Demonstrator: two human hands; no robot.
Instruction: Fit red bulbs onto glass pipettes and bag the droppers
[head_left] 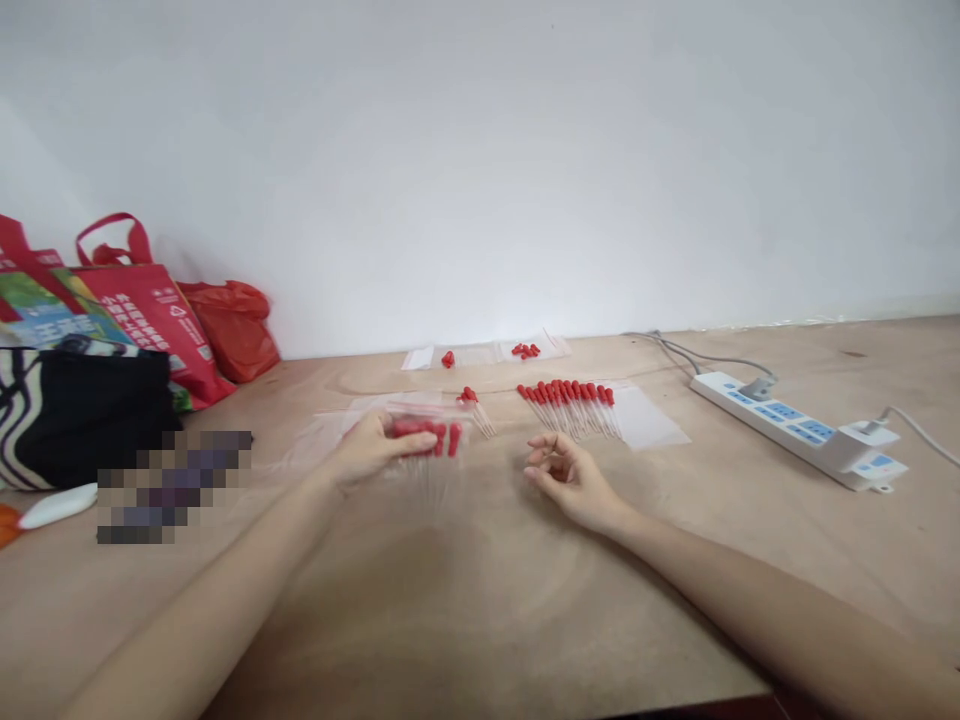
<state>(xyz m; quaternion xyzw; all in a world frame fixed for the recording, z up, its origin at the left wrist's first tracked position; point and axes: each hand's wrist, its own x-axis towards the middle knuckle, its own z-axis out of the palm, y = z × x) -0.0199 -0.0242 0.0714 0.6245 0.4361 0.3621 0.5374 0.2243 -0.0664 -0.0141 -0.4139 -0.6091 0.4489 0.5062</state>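
My left hand (367,447) pinches a clear zip bag (429,495) that holds several droppers with red rubber bulbs (453,440) and thin clear tubes. The bag hangs a little blurred above the table. To its right, my right hand (576,482) is held with loosely curled fingers and nothing visible between them. Beyond it, a row of red-bulbed droppers (574,395) lies side by side, partly over a flat clear bag (651,418). A few more droppers (480,412) lie between that row and the held bag. Other clear bags (352,408) lie behind my left hand.
At the back, loose red bulbs (526,351) lie on flat bags (472,354) near the wall. A white power strip (780,415) with plugs and cables lies at right. Red shopping bags (161,320), a black striped cloth item (97,410) and a pixelated object (176,488) occupy the left.
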